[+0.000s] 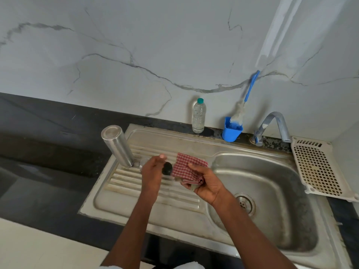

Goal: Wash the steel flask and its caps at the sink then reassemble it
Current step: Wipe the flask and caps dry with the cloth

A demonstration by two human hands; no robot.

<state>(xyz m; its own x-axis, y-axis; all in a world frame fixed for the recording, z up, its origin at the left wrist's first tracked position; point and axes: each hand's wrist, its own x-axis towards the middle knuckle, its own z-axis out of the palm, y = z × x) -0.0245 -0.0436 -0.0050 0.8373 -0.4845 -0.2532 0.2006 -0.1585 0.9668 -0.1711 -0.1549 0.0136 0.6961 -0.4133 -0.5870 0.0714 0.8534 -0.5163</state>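
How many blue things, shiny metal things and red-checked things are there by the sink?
Blue: 2, the blue cup and the brush with the blue handle.
Shiny metal: 3, the steel flask, the tap and the sink.
Red-checked: 1, the cloth in the right hand.
Total: 6.

Cloth (189, 167) showing red-white check. Cap (167, 168) looking black. Flask (117, 145) & sink (268, 191) gleaming silver-grey steel. Bottle (199, 115) clear w/ teal lid. Cup (232, 131) & brush handle (252, 85) blue. Rack (320, 167) cream. Worktop (48, 152) black; wall (155, 45) white, grey-veined.
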